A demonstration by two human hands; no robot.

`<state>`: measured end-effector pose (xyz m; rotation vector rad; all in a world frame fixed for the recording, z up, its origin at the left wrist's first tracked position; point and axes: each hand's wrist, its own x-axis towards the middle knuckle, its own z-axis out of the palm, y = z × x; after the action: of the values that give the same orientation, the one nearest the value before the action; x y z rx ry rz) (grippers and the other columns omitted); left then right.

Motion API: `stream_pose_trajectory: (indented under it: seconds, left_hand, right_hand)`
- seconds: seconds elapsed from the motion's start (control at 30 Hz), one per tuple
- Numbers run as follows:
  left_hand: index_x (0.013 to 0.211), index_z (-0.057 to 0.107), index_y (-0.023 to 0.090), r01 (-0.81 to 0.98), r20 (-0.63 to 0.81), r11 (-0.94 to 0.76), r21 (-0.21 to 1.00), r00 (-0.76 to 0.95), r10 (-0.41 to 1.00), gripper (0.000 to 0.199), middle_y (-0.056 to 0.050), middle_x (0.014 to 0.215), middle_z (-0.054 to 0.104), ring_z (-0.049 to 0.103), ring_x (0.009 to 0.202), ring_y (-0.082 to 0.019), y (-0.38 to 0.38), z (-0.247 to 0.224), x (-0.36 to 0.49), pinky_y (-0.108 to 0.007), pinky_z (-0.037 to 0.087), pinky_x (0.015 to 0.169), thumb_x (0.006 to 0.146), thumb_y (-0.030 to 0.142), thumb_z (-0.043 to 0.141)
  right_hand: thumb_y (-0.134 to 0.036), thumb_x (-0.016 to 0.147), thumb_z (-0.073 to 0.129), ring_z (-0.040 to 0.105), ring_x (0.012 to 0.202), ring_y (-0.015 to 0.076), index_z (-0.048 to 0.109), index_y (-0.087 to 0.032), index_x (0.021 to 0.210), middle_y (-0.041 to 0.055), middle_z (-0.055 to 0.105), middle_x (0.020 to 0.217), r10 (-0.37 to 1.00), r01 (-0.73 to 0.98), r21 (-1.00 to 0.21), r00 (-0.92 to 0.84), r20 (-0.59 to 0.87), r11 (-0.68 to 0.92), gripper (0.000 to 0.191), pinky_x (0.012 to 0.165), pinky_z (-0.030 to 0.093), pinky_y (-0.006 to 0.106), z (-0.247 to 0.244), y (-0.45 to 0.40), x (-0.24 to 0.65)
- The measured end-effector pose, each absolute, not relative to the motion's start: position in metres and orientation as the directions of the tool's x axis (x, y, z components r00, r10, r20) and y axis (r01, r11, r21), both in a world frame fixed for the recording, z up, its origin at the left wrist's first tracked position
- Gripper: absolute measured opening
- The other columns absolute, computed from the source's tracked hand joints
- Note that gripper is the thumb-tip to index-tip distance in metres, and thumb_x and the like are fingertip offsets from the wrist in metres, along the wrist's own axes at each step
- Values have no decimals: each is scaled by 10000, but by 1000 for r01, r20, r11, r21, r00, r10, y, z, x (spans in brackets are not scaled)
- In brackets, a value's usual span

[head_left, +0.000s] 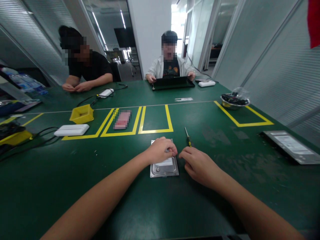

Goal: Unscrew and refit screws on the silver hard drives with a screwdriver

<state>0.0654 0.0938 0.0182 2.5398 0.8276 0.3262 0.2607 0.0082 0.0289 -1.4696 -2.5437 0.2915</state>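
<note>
A silver hard drive (164,169) with a white label lies flat on the green table in front of me. My left hand (163,150) rests over its upper part, fingers curled together; a small greyish bit shows at the fingertips, too small to name. Just right of the drive is my right hand (197,163), its fingers bent and the index tip pointing at the drive. From the hand's far side juts a screwdriver (188,137) with a yellow and black handle, shaft pointing away from me. The rest of its handle is hidden by the hand.
Yellow tape (156,131) marks out boxes ahead, one holding a pink item (122,119). Left stand a yellow bin (81,114) and a white power strip (71,130). Right are a metal bowl (235,101) and another drive-like unit (292,146). Two people sit opposite, one holding a black panel (173,83).
</note>
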Motion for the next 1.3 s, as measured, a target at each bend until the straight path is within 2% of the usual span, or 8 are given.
stream_pose_trajectory:
  seconds: [0.2, 0.57, 0.73, 0.83, 0.93, 1.1, 1.3]
  left_hand:
    - [842, 721, 225, 522, 87, -716, 464, 778, 623, 137, 8, 839, 685, 608, 816, -172, 90, 22, 67, -345, 430, 866, 803, 167, 603]
    - [858, 686, 205, 609, 6, -597, 522, 697, 717, 127, 32, 793, 687, 600, 763, -165, 86, 29, 73, -330, 429, 806, 738, 184, 651]
    - [956, 657, 201, 549, 80, -653, 521, 730, 678, 164, 0, 900, 665, 593, 868, -190, 78, 30, 62, -340, 431, 832, 795, 228, 663]
    - [1021, 636, 205, 552, 120, -617, 560, 684, 720, 222, -42, 1055, 650, 566, 1025, -232, 65, 33, 51, -378, 439, 902, 810, 260, 676]
    - [1064, 632, 210, 578, 108, -569, 585, 640, 760, 226, -64, 1104, 626, 559, 1074, -243, 47, 35, 41, -403, 445, 944, 855, 295, 644]
    - [1170, 605, 230, 597, 176, -646, 477, 655, 735, 331, -74, 1209, 594, 537, 1135, -256, 26, 30, 35, -430, 434, 1002, 872, 368, 643]
    - [1170, 597, 203, 643, 187, -693, 326, 675, 714, 421, -104, 1193, 619, 563, 1115, -297, 17, 22, 33, -471, 463, 977, 858, 483, 640]
  right_hand:
    - [-69, 824, 467, 573, 925, 200, 631, -162, 986, 79, 606, 981, 870, 838, -239, -488, 75, 491, 248, 842, 449, 324, 29, 8, 260]
    - [-79, 838, 489, 532, 955, 219, 642, -152, 1004, 99, 600, 1021, 869, 838, -229, -469, 158, 495, 237, 866, 450, 345, 25, 11, 260]
    - [-104, 871, 490, 527, 956, 230, 650, -147, 1017, 104, 603, 1018, 876, 855, -204, -444, 191, 477, 221, 872, 455, 360, 24, 12, 262]
    - [-142, 902, 481, 529, 963, 235, 652, -148, 1016, 114, 599, 1030, 887, 880, -161, -412, 210, 447, 206, 871, 457, 363, 24, 14, 262]
    - [-193, 920, 483, 534, 980, 249, 651, -146, 1012, 131, 586, 1055, 912, 922, -91, -353, 208, 377, 197, 861, 461, 370, 23, 15, 263]
    - [-265, 918, 515, 549, 951, 256, 640, -156, 1052, 146, 565, 1081, 944, 964, -4, -261, 201, 267, 213, 811, 465, 365, 18, 20, 263]
    - [-282, 920, 525, 583, 904, 251, 613, -165, 1120, 138, 591, 1033, 968, 979, 40, -204, 146, 200, 247, 771, 457, 349, 18, 25, 265]
